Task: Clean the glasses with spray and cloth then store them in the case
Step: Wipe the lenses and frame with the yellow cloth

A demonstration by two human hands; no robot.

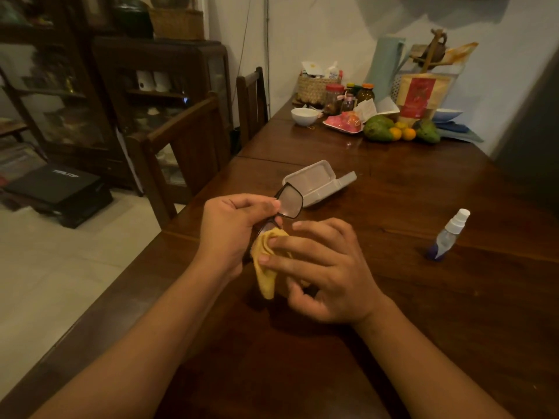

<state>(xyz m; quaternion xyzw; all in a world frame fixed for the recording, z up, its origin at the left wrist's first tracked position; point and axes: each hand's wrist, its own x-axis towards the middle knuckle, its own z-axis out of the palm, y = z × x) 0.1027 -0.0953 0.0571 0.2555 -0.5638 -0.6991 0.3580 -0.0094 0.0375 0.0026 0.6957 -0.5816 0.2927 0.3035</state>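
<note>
Just nearer than the open case (pixel 317 182), the left hand (pixel 233 234) grips the glasses (pixel 289 201), one lens sticking up, and the right hand (pixel 326 273) pinches the yellow cloth (pixel 266 267) against the lower lens. Bare table (pixel 423 313) lies right of the case as far as the standing spray bottle (pixel 449 237); left of the case the table edge runs beside a chair (pixel 187 140).

We record:
- glasses (pixel 289 201): black frame
- cloth (pixel 265 269): plain mustard yellow
- case (pixel 319 182), twelve o'clock of the glasses: pale grey, unpatterned
- spray bottle (pixel 448 237), three o'clock: clear body, white cap, violet-blue base
- table (pixel 453 328): dark reddish-brown wood grain
- bowl (pixel 304 116), far end, twelve o'clock: white
- green fruit (pixel 378 128), one o'clock
</note>
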